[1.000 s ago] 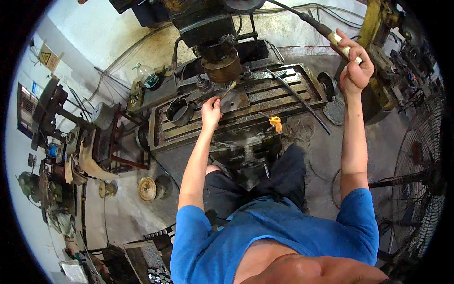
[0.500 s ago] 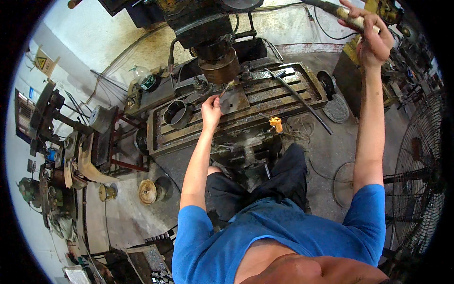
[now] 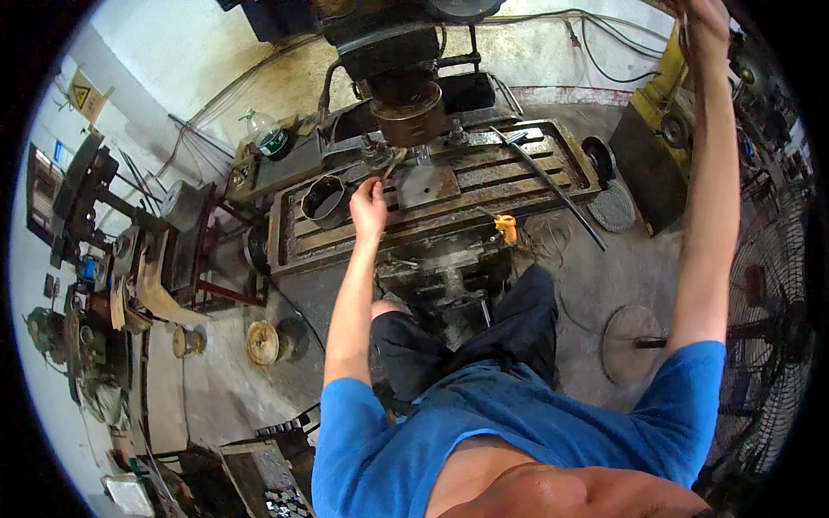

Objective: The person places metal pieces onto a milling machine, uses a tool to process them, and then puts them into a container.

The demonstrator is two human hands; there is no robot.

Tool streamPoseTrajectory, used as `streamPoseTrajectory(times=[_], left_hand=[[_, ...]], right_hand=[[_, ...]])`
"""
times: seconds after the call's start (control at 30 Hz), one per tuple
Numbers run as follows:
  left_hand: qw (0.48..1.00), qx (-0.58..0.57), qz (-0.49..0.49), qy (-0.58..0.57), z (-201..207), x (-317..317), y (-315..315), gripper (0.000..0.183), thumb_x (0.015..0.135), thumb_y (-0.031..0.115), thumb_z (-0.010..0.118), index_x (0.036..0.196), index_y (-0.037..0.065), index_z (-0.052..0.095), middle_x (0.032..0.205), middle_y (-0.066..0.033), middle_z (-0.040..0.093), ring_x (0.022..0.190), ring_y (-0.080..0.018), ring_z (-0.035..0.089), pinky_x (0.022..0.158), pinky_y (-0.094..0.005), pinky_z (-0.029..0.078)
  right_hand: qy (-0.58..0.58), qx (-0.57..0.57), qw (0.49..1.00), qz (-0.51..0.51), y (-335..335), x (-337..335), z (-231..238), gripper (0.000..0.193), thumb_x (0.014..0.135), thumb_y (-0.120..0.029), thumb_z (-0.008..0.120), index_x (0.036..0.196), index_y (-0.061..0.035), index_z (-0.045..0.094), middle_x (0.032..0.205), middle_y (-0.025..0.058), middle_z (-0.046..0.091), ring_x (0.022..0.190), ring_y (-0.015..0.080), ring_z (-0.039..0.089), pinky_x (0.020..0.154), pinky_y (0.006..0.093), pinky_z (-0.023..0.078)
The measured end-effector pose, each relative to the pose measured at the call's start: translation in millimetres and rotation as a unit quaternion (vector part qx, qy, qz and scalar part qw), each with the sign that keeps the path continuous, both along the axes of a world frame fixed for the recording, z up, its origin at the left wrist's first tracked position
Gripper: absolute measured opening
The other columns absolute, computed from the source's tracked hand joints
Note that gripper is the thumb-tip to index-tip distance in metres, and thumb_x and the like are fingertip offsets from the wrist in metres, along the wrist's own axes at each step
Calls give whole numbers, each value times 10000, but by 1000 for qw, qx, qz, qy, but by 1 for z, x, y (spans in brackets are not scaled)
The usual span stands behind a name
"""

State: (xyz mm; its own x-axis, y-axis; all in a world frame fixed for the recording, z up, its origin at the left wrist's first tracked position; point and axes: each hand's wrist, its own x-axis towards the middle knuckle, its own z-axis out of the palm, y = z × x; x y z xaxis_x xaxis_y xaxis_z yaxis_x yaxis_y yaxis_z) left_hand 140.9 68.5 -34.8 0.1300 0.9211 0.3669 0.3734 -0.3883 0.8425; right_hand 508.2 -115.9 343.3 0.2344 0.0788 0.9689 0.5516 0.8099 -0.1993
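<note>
My left hand [image 3: 369,200] is closed on a small brush [image 3: 394,164], its bristles pointing up and away near the machine's round spindle head [image 3: 408,114]. Just left of that hand stands a dark round pot [image 3: 325,204] with dark liquid in it. Under the spindle lies a flat metal plate [image 3: 439,186] on the slotted machine table [image 3: 298,252]. At the upper right rim my right hand [image 3: 710,24] is raised, fingers wrapped round a lever handle, mostly cut off by the picture's edge.
A long metal bar [image 3: 553,192] lies across the table's right side and juts past its front edge. An orange-yellow tool [image 3: 506,228] sits at the front edge. A large fan [image 3: 764,319] stands at right, a bottle [image 3: 268,134] behind left.
My left hand has drawn left with the brush, away from beneath the spindle and closer to the pot. My right hand has moved up and right with the lever, toward the rim.
</note>
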Motion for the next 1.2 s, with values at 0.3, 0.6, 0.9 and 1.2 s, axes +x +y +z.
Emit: streamPoseTrajectory(times=[0.3, 0.6, 0.9, 1.2], left_hand=[[940, 191, 159, 233, 30, -105, 4, 189, 823, 136, 512, 929, 10, 605, 815, -192, 596, 746, -367, 588, 659, -427, 468], [863, 117, 138, 472, 38, -113, -2, 226, 816, 239, 517, 1007, 140, 585, 846, -157, 574, 686, -352, 595, 608, -440, 481], [904, 91, 243, 340, 41, -225, -59, 186, 805, 231, 541, 852, 51, 537, 715, -174, 603, 699, -385, 571, 610, -468, 436], [919, -70, 293, 254, -53, -433, -127, 256, 644, 64, 580, 891, -2, 601, 750, -182, 624, 710, -310, 619, 665, -357, 479]], right_hand=[[171, -575, 776, 193, -57, -58, -358, 370, 661, -122, 609, 986, 52, 577, 820, 119, 621, 708, 162, 605, 606, 272, 491], [318, -698, 631, 117, -9, -86, -505, 324, 668, -197, 600, 927, -5, 566, 805, 17, 573, 763, 132, 517, 685, 265, 376], [300, -483, 792, 222, -36, -122, -421, 421, 591, -97, 575, 998, 3, 532, 601, 29, 501, 463, 93, 481, 394, 199, 378], [-256, -560, 776, -138, -29, -141, -302, 356, 555, -168, 581, 859, 18, 584, 667, 178, 605, 570, 307, 596, 589, 372, 488]])
